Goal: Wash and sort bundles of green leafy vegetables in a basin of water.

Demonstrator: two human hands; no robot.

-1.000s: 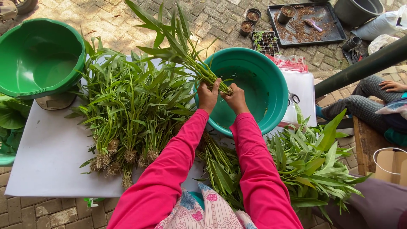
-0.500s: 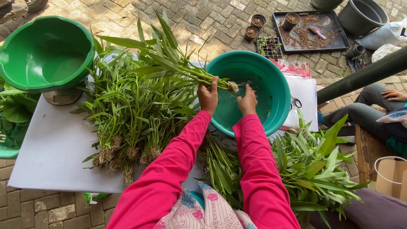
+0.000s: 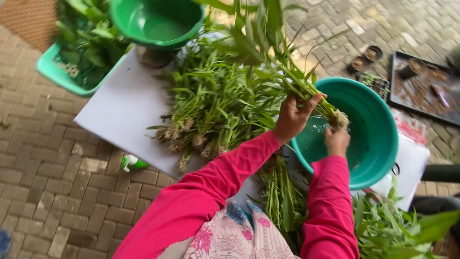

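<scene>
We observe the left hand (image 3: 294, 117), right of the frame's centre, closed around the stems of a bunch of leafy green plants (image 3: 282, 72). The bunch runs from its leaves at the upper middle of the frame down to a pale root clump at its lower end, which sits over the rim area of a teal basin (image 3: 378, 144) at centre right. The right hand (image 3: 337, 142) is just below and right of the left, fingers curled at the root clump and touching it; we cannot tell whether it grips the roots or only brushes them. Both arms wear bright pink sleeves (image 3: 225, 192).

The basin rests on a white bench (image 3: 120, 115) that crosses the frame from upper left to lower right. A large heap of the same plants (image 3: 211, 105) lies on the bench, left of the hands, roots toward the lower edge. A green bowl (image 3: 158, 21) stands at the upper middle, with a light green crate (image 3: 62, 74) of leaves beside it at upper left. More cut greens (image 3: 282, 201) lie between the arms, and further leaves (image 3: 397, 230) at lower right. A black tray (image 3: 424, 88) with small pots sits on the brick paving (image 3: 48, 182) at upper right.
</scene>
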